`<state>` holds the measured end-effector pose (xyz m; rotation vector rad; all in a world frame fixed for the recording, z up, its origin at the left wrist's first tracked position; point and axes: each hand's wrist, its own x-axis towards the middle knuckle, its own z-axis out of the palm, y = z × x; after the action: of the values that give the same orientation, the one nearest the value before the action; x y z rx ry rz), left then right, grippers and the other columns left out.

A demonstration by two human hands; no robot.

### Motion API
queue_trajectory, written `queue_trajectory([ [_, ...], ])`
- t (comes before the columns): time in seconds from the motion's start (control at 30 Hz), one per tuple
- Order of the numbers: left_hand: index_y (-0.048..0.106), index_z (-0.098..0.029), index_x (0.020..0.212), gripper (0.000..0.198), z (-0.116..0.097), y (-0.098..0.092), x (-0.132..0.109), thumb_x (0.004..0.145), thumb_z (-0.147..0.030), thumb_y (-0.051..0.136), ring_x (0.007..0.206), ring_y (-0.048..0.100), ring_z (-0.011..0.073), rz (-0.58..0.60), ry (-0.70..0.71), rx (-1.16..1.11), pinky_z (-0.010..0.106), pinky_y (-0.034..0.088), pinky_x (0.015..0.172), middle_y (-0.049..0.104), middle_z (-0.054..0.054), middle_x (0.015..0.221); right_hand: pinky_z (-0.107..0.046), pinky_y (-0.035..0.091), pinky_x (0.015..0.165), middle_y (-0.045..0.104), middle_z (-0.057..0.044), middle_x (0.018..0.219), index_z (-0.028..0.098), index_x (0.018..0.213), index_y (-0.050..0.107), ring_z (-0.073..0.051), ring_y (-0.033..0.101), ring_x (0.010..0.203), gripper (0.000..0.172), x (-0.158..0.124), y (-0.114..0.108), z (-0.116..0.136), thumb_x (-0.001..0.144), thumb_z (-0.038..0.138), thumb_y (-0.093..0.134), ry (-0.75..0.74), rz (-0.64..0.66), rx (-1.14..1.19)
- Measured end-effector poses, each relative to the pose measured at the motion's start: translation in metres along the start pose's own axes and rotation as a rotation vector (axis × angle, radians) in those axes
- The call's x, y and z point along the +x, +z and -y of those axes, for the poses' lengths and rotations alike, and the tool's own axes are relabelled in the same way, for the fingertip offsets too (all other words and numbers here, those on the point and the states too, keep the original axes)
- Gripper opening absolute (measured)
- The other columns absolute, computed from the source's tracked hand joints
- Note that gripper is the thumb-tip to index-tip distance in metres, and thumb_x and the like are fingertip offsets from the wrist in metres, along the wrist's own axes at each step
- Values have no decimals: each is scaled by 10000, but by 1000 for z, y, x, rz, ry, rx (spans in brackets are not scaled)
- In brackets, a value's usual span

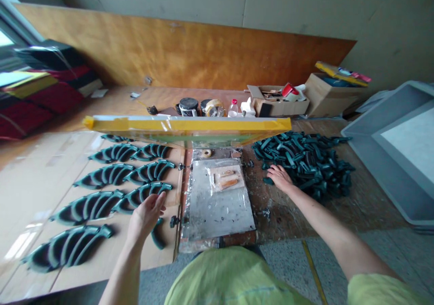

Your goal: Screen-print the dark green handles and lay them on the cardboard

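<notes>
My left hand (149,212) hovers over the cardboard sheet (142,257), its thumb and fingers drawn together. Whether anything is between them is hidden. Just below it lies a single dark green curved piece (158,235), which looks like a plastic handle. To its left, similar pieces are set in fanned, overlapping groups (91,207), in two columns. At the near left edge of a loose pile of these green pieces (315,164), my right hand (280,177) reaches down with fingers apart. Its fingertips touch or lie just above a green piece (268,181).
Between my hands is a grey printing plate (220,214) bearing a taped patch (227,180). A yellow-taped screen frame (190,125) stands raised behind it. Farther back are dark tubs (189,107), a bottle (233,108) and cardboard boxes (283,108). A grey bin (369,160) stands right.
</notes>
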<state>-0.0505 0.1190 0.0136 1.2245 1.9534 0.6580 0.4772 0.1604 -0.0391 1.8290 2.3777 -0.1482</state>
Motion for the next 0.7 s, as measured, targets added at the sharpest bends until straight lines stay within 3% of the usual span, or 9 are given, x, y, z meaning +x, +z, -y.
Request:
queue_trajectory([
  [0.13, 617, -195, 774, 467, -26, -6, 4, 733, -659, 581, 554, 583, 166, -31, 65, -188, 252, 464, 537, 636, 2, 596, -355, 399, 952, 689, -95, 1069, 199, 1134, 653, -216, 580, 1031, 257, 8, -10, 43, 890, 199, 573, 34, -196, 163],
  [0.23, 629, -176, 919, 488, -70, -14, 7, 759, -636, 590, 531, 558, 130, -109, 177, -464, 234, 469, 532, 617, -16, 608, -305, 433, 865, 693, -64, 1052, 218, 1176, 628, -186, 599, 943, 292, 27, -23, 101, 884, 215, 605, -110, -329, 337],
  [0.33, 587, -175, 1075, 504, -122, -24, 13, 830, -611, 525, 488, 523, 102, -211, 356, -701, 214, 428, 502, 594, -39, 594, -307, 420, 859, 692, -43, 989, 216, 1054, 681, -185, 575, 948, 191, 48, -30, 155, 876, 189, 616, -300, -360, 363],
  [0.47, 562, -143, 840, 441, -168, -33, 23, 921, -541, 390, 466, 471, 89, -206, 459, -798, 235, 383, 497, 564, -18, 564, -331, 421, 833, 672, -66, 955, 191, 994, 698, -212, 542, 965, 155, 62, -30, 189, 894, 225, 586, -340, -330, 248],
  [0.57, 543, -147, 702, 448, -173, -35, 25, 927, -500, 382, 485, 459, 90, -192, 432, -725, 247, 379, 511, 546, -1, 544, -323, 448, 819, 685, -68, 950, 191, 1041, 694, -210, 555, 954, 187, 58, -30, 194, 880, 218, 602, -329, -370, 154],
  [0.7, 638, -111, 799, 529, -148, -36, 6, 892, -583, 419, 557, 520, 125, -159, 395, -652, 266, 411, 551, 613, 35, 632, -243, 498, 778, 713, -27, 832, 125, 927, 711, -135, 591, 819, 174, 50, -43, 172, 894, 125, 540, -347, -575, -31],
])
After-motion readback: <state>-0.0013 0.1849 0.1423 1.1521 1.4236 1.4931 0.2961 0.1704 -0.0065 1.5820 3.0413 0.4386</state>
